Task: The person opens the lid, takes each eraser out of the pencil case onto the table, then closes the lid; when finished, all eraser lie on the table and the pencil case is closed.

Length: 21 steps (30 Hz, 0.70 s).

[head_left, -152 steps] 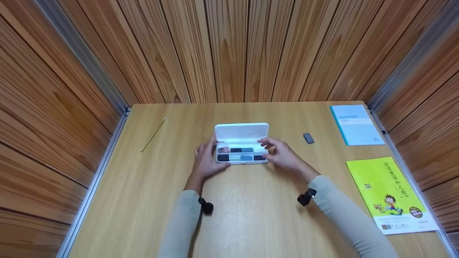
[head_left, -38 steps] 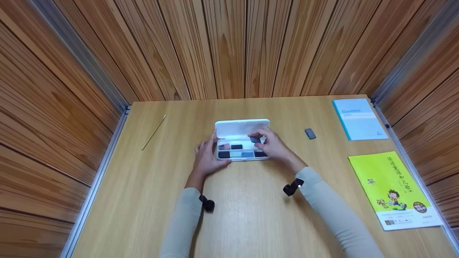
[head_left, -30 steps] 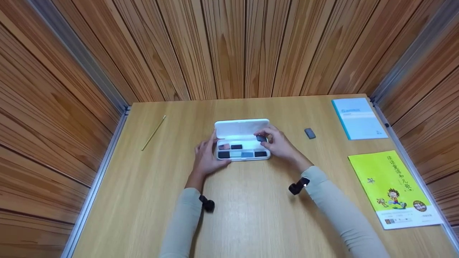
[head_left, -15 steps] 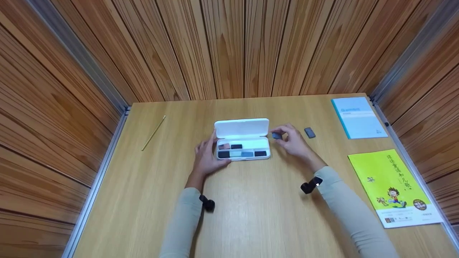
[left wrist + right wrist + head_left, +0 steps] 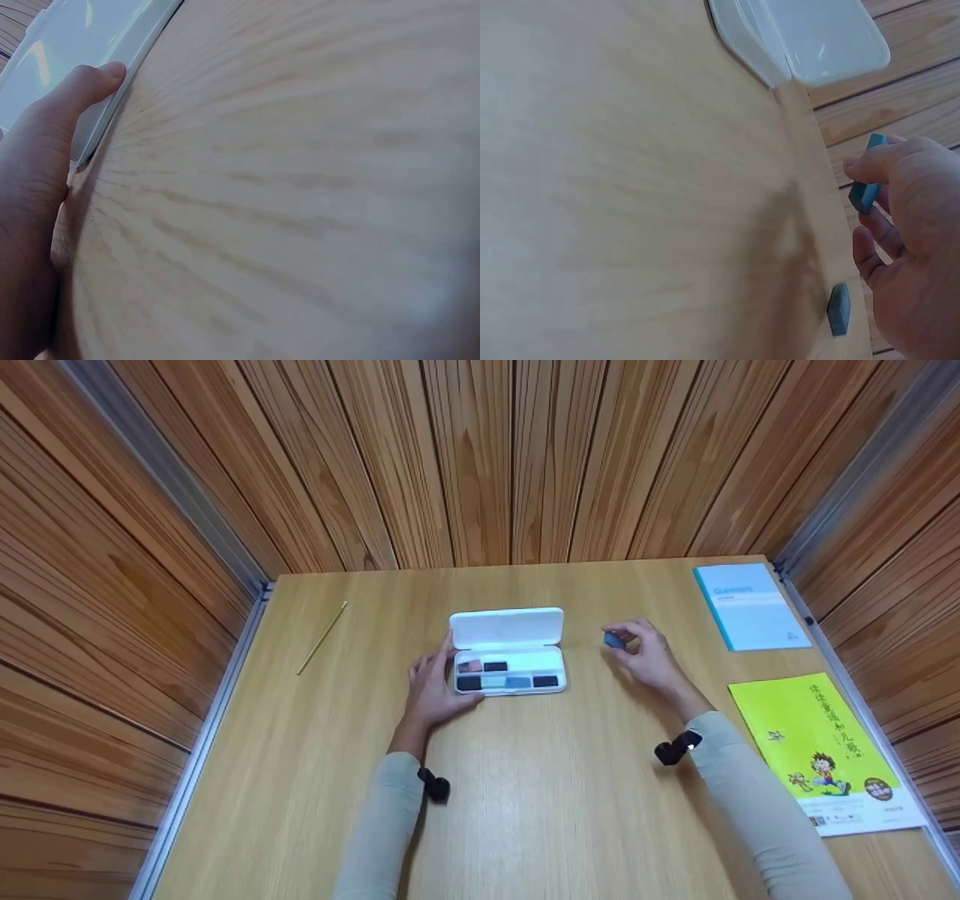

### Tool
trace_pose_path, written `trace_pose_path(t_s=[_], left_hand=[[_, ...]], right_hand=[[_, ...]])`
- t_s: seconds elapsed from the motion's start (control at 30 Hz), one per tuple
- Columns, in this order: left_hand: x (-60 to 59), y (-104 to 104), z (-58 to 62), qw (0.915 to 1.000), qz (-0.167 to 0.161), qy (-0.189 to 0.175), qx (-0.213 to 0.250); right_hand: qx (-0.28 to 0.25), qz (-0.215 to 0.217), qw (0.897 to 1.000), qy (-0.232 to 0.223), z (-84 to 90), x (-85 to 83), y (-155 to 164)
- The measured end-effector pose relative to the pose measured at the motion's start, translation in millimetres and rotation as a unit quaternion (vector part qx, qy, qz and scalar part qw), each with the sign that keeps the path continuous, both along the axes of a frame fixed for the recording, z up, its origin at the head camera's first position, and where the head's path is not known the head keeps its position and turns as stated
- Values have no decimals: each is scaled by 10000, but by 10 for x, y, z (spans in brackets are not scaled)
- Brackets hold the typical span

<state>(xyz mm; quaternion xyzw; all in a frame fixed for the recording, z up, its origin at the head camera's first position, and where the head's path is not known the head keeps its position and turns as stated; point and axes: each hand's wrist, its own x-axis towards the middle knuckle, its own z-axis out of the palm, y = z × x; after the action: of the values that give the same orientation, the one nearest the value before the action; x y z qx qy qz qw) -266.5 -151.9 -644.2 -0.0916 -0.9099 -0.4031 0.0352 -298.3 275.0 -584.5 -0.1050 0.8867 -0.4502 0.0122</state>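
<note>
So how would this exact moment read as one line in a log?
left hand: rests on white case | right hand: pinches blue block above table | grey block: lies on table

A: The white case [image 5: 507, 652] lies open in the middle of the desk [image 5: 525, 795], lid tipped back toward the far wall, its long side facing the person.

B: And the tray holds small blocks in two rows: a pinkish one and a dark one behind, then dark, pale, blue and dark along the front. The right part of the back row is bare.

A: The left hand [image 5: 431, 690] rests against the case's left end, thumb on the rim.

B: Over to the right, a small blue block [image 5: 615, 640] is pinched in the right hand [image 5: 649, 660], lifted off the desk, well clear of the case.

A: Another small grey-blue block [image 5: 838, 309] lies flat on the desk just beside that hand.
</note>
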Motion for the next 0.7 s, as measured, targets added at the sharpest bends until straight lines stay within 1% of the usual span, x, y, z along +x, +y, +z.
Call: trace_pose_path(t_s=[0.3, 0.53, 0.7], left_hand=[[-8, -1, 21, 10000, 37, -24, -1], [-12, 20, 24, 9999, 57, -24, -145], [-7, 24, 18, 9999, 94, -46, -102]], right_hand=[[-23, -419, 9987, -283, 2, -13, 314], [135, -617, 9980, -17, -9, -31, 504], [122, -838, 9964, -105, 8, -38, 603]])
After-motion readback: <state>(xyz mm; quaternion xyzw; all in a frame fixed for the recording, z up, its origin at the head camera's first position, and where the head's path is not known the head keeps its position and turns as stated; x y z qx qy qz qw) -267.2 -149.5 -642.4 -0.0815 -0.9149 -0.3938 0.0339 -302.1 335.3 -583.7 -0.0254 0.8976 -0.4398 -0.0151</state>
